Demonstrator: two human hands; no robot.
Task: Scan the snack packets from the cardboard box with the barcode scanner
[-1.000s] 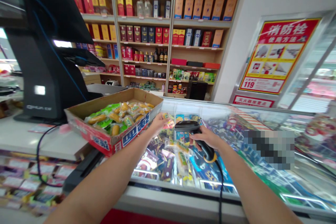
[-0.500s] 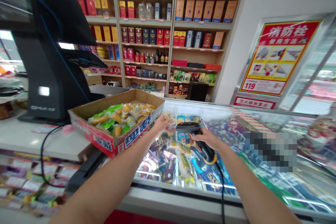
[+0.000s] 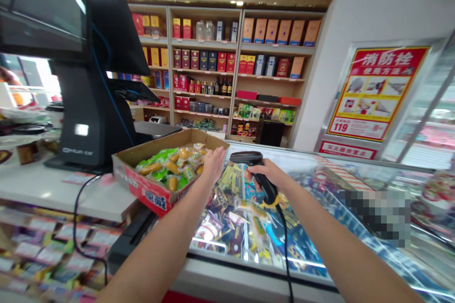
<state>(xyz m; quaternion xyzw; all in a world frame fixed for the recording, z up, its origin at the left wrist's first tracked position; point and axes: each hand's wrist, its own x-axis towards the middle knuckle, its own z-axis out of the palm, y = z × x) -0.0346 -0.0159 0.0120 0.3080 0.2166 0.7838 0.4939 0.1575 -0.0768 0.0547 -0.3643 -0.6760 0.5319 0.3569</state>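
Note:
My left hand (image 3: 214, 165) reaches over the right rim of an open cardboard box (image 3: 149, 189), its fingers at the packets inside and no packet showing in its grip. The box has a red printed front wall. Inside lie several vacuum-packed yellow sausage snacks (image 3: 170, 170) in green and clear wrappers. My right hand (image 3: 266, 173) is closed around a black handheld barcode scanner (image 3: 258, 168) with a yellow collar. The scanner is held above a glass-topped freezer (image 3: 249, 267) filled with colourful snack packets.
A black point-of-sale terminal (image 3: 92, 104) stands on a white counter (image 3: 71, 194) left of the box. The scanner's black cable (image 3: 282, 241) hangs over the freezer's front edge. Wooden shelves of boxed liquor (image 3: 227, 71) and a red fire hydrant poster (image 3: 377, 92) stand behind.
My left hand has moved left to the box, and the small packet it held no longer shows. The view has tilted upward. My right hand keeps the scanner.

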